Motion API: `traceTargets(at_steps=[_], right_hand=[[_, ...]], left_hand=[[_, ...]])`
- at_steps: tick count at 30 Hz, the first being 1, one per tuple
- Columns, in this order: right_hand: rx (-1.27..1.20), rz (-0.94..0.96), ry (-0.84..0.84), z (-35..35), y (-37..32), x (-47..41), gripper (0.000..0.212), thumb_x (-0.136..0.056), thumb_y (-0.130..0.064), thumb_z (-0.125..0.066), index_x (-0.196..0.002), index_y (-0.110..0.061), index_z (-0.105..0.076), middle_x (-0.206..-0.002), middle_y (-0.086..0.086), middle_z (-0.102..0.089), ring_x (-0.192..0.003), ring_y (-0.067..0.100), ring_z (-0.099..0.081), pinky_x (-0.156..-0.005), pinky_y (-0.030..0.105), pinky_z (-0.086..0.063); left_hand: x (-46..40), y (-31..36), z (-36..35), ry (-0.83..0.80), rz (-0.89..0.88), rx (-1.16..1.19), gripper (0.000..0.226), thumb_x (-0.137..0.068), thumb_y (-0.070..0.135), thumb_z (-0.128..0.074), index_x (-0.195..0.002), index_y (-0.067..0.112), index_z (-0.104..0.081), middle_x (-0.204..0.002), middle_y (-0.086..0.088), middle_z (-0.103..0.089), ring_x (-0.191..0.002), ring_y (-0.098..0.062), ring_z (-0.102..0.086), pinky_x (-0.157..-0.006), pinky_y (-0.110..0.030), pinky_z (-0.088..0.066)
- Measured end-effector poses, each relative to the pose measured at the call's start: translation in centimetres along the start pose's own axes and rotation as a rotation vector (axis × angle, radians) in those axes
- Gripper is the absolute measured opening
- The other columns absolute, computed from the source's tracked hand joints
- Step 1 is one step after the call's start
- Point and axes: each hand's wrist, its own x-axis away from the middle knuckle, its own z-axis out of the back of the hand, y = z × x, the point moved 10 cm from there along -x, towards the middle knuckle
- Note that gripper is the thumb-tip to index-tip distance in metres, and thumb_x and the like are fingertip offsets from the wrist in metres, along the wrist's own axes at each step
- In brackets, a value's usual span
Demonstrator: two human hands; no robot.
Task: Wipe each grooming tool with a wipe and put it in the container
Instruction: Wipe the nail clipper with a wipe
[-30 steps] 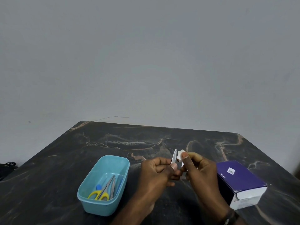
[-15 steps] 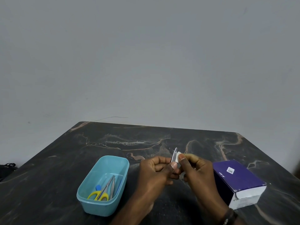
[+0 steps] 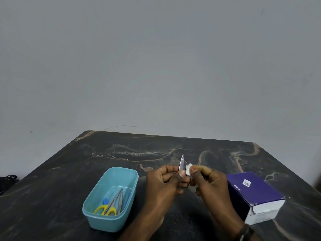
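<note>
My left hand (image 3: 165,183) grips a thin silver metal grooming tool (image 3: 181,162) that points up and away above the dark table. My right hand (image 3: 209,181) pinches a small white wipe (image 3: 188,169) right beside the tool's lower part, at my left thumb. The turquoise container (image 3: 97,218) stands to the left of my hands. Inside it lie yellow-handled scissors (image 3: 106,208), a metal tool and a blue item.
A purple and white box (image 3: 253,193) lies on the table to the right of my right hand. The dark marbled table (image 3: 52,197) ends at a grey wall behind. A dark object sits off the table at the far left edge.
The white wipe slid down the tool from near its tip to its base by my left thumb. Both hands stayed in about the same place.
</note>
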Motion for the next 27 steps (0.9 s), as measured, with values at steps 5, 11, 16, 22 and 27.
traceTargets(at_steps=[5, 11, 16, 22, 27], right_hand=[[-0.014, -0.003, -0.004, -0.2, -0.1, 0.1, 0.021, -0.09, -0.007, -0.061, -0.081, -0.02, -0.076, -0.062, 0.001, -0.071, -0.054, 0.001, -0.061, -0.048, 0.013, -0.044], [-0.076, -0.037, 0.0, -0.2, 0.2, 0.1, 0.023, -0.091, -0.005, -0.06, -0.08, -0.017, -0.076, -0.064, 0.004, -0.072, -0.054, 0.002, -0.061, -0.048, 0.013, -0.045], [-0.094, -0.09, -0.01, -0.2, 0.7, 0.1, 0.021, -0.091, -0.008, -0.059, -0.082, -0.014, -0.076, -0.064, 0.004, -0.073, -0.055, 0.005, -0.062, -0.047, 0.014, -0.044], [-0.087, -0.115, 0.0, -0.1, 1.2, -0.1, 0.019, -0.091, -0.011, -0.06, -0.083, -0.012, -0.077, -0.068, 0.02, -0.069, -0.06, 0.024, -0.052, -0.048, 0.027, -0.04], [-0.116, -0.163, -0.006, -0.3, 1.8, -0.2, 0.02, -0.091, -0.01, -0.059, -0.082, -0.01, -0.077, -0.065, 0.011, -0.067, -0.062, 0.025, -0.051, -0.051, 0.029, -0.04]], left_hand=[[0.0, 0.0, -0.2, -0.016, -0.009, -0.012, 0.006, -0.086, 0.013, -0.069, -0.092, 0.011, -0.07, -0.075, -0.008, -0.077, -0.072, -0.019, -0.074, -0.066, -0.03, -0.058], [-0.1, -0.4, -0.3, -0.031, 0.009, -0.015, 0.009, -0.086, 0.012, -0.069, -0.094, 0.008, -0.07, -0.077, -0.009, -0.077, -0.071, -0.017, -0.074, -0.066, -0.029, -0.056], [-0.2, -0.8, -0.6, -0.05, 0.024, -0.018, 0.012, -0.087, 0.013, -0.069, -0.097, 0.007, -0.069, -0.079, -0.01, -0.077, -0.071, -0.018, -0.074, -0.066, -0.03, -0.057], [-0.3, -1.0, -0.6, -0.068, 0.024, -0.036, 0.012, -0.087, 0.015, -0.069, -0.097, 0.008, -0.069, -0.08, -0.009, -0.077, -0.074, -0.02, -0.074, -0.069, -0.031, -0.057], [-0.3, -1.5, -0.7, -0.095, 0.04, -0.055, 0.014, -0.087, 0.017, -0.07, -0.097, 0.008, -0.07, -0.081, -0.009, -0.077, -0.075, -0.021, -0.074, -0.066, -0.028, -0.057]])
